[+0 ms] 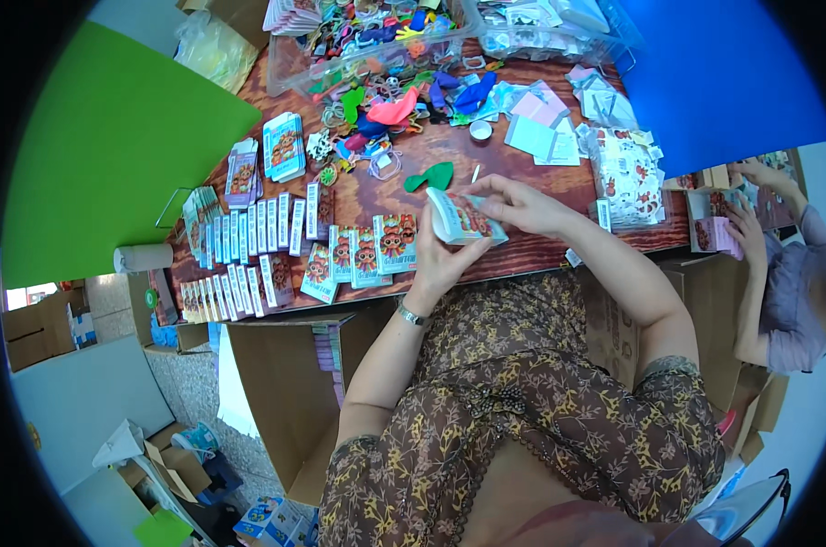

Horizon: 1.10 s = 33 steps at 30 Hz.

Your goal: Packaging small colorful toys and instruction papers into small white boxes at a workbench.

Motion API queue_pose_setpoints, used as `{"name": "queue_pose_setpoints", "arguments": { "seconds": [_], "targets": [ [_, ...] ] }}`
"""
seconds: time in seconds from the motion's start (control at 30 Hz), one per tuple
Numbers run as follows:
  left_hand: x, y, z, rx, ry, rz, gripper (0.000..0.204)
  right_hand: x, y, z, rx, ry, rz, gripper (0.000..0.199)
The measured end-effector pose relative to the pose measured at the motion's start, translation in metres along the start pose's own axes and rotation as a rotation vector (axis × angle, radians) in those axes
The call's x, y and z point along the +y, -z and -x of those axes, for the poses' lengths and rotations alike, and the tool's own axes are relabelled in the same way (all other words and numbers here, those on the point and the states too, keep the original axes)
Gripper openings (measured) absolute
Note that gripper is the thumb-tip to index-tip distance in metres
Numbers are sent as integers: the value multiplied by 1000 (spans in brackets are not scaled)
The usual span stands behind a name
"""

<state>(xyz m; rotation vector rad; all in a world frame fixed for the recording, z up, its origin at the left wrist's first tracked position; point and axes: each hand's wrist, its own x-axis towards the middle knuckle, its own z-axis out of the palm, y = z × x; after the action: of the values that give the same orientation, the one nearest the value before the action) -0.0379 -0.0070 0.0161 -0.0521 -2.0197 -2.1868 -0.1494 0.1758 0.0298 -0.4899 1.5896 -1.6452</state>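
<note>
White-and-teal printed carton (pixel 472 222) was over the table (pixel 367 197), our left hand (pixel 442 259) clamped on it; our right hand (pixel 526 208) touched it, grip closure indeterminable. We judged the step carton-opening; next called for steady left support.

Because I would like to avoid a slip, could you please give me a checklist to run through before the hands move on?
1. Left hand has hold of the small printed box: ok.
2. Right hand is at the same box: ok; whether it grips it: cannot tell.
3. Inside of the box checked: cannot tell, its contents are not visible.
4. Dark green piece within reach: ok, it lies just beyond the box.
5. Table beyond the hands tidy: not ok, loose coloured pieces are heaped there.
6. Boxes in rows lined up at the left: ok.
</note>
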Motion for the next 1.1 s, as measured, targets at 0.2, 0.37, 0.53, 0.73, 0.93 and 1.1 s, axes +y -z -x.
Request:
{"name": "queue_pose_setpoints", "arguments": {
  "seconds": [0.2,0.37,0.53,0.73,0.93,1.1],
  "targets": [
    [-19,5,6,55,-11,-398,76,-16,82,-17,588,5,1378,50],
    [-6,-7,1,85,-204,-582,86,-11,114,-21,586,-257,1484,48],
    [-17,-3,-4,147,-165,-589,86,-18,107,-14,582,-182,1388,21],
    [-21,0,-6,202,-183,-709,89,-71,50,23,470,376,650,15],
    [-16,-5,-8,224,-190,-794,91,-80,-4,44,470,443,743,12],
    [-15,-3,-5,258,-130,-845,94,-84,-9,48,590,640,728,10]
  ]
}}
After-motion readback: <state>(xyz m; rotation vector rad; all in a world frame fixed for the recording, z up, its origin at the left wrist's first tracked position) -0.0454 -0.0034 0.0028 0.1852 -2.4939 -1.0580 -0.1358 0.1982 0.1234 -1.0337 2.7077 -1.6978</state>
